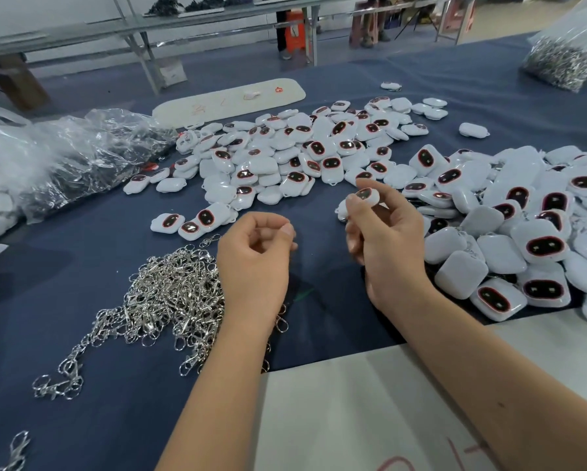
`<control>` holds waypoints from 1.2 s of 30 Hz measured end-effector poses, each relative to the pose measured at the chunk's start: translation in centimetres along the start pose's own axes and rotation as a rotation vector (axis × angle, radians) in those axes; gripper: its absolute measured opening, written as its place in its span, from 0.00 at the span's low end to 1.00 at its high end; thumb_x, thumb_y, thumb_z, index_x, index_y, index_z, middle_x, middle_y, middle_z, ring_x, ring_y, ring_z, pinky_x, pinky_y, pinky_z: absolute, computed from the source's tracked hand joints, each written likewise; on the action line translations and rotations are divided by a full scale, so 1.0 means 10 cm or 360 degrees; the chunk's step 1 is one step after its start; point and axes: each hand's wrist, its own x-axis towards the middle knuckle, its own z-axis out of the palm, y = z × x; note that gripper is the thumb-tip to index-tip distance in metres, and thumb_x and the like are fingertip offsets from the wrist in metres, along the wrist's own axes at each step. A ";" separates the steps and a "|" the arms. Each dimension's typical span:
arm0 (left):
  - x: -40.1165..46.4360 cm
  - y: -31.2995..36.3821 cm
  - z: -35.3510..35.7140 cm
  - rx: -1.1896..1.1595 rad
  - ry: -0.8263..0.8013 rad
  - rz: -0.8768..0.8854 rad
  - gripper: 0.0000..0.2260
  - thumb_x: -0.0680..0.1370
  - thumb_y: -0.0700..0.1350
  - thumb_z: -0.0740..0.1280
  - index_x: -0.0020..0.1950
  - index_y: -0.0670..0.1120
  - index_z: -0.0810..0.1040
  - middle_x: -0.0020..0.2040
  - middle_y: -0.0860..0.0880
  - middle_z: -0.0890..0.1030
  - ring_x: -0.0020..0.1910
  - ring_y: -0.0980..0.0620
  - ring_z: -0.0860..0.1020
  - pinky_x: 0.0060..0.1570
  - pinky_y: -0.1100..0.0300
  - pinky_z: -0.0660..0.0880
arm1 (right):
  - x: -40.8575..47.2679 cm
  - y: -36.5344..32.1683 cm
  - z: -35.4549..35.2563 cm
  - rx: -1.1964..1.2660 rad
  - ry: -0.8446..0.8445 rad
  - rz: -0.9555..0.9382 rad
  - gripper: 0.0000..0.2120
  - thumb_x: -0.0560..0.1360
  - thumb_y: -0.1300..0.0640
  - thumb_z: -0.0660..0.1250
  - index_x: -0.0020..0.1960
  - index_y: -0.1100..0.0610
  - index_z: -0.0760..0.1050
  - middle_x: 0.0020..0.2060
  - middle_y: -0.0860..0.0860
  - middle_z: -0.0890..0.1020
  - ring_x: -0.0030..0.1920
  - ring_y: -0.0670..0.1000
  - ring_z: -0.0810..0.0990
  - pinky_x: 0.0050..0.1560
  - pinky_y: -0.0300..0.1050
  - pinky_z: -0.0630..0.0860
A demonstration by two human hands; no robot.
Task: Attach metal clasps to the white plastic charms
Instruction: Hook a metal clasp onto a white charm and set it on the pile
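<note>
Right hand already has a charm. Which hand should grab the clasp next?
Left. The left hand hangs, fingers curled round nothing visible, right beside the pile of metal clasps. The right hand has its grip on a white charm, farther from the pile.

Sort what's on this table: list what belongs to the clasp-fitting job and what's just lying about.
Job:
- charm pinched in the right hand
- left hand, fingers curled, contents unclear
- pile of metal clasps
- loose white charms

Lying about:
- crumpled plastic bags
- white board with red marks
- paper sheet
</note>
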 end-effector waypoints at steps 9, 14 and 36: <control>-0.05 -0.03 -0.01 0.0889 0.0044 0.0447 0.05 0.76 0.40 0.71 0.48 0.51 0.80 0.45 0.55 0.81 0.48 0.52 0.78 0.52 0.60 0.72 | 0.01 0.03 -0.04 -0.0491 0.0489 -0.0402 0.30 0.77 0.63 0.71 0.75 0.48 0.64 0.45 0.47 0.80 0.37 0.46 0.78 0.40 0.42 0.77; -0.05 -0.02 -0.08 0.1485 0.0269 0.0347 0.10 0.74 0.47 0.72 0.55 0.53 0.79 0.62 0.47 0.74 0.67 0.43 0.65 0.65 0.50 0.65 | -0.08 0.02 0.02 -0.0830 0.0247 -0.0570 0.19 0.77 0.65 0.68 0.65 0.53 0.71 0.44 0.47 0.80 0.34 0.45 0.77 0.37 0.36 0.72; 0.27 0.07 -0.77 0.1590 0.0219 -0.0371 0.17 0.78 0.43 0.61 0.66 0.43 0.75 0.64 0.40 0.76 0.67 0.35 0.70 0.66 0.40 0.69 | 0.31 0.54 1.73 -0.2465 -0.1733 -0.0950 0.20 0.88 0.50 0.54 0.78 0.37 0.65 0.76 0.43 0.71 0.80 0.56 0.59 0.75 0.58 0.63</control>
